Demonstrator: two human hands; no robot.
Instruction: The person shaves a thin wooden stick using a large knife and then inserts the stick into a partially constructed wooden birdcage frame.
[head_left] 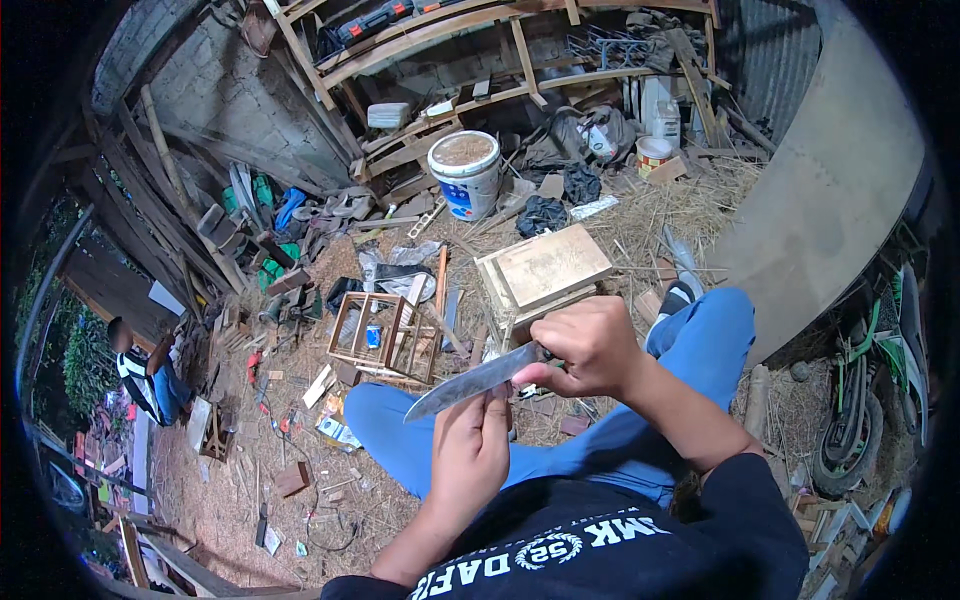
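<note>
A large knife (473, 383) with a broad, dull grey blade lies slantwise across my view, its tip toward the left. My right hand (590, 345) is closed around its handle, which is mostly hidden by the fingers. My left hand (468, 450) comes up from below with its fingers pressed together against the blade's lower edge. The left fingertips are partly hidden behind the blade. Just beyond my hands stands a small wooden box-like piece (553, 266) with a pale flat top.
A slatted wooden frame (383, 335) sits left of the box, and a white bucket (466, 180) stands behind. Wood scraps and straw litter the ground. On the right are a leaning board (825, 190) and a motorcycle (860, 400). Another person (150, 375) sits far left.
</note>
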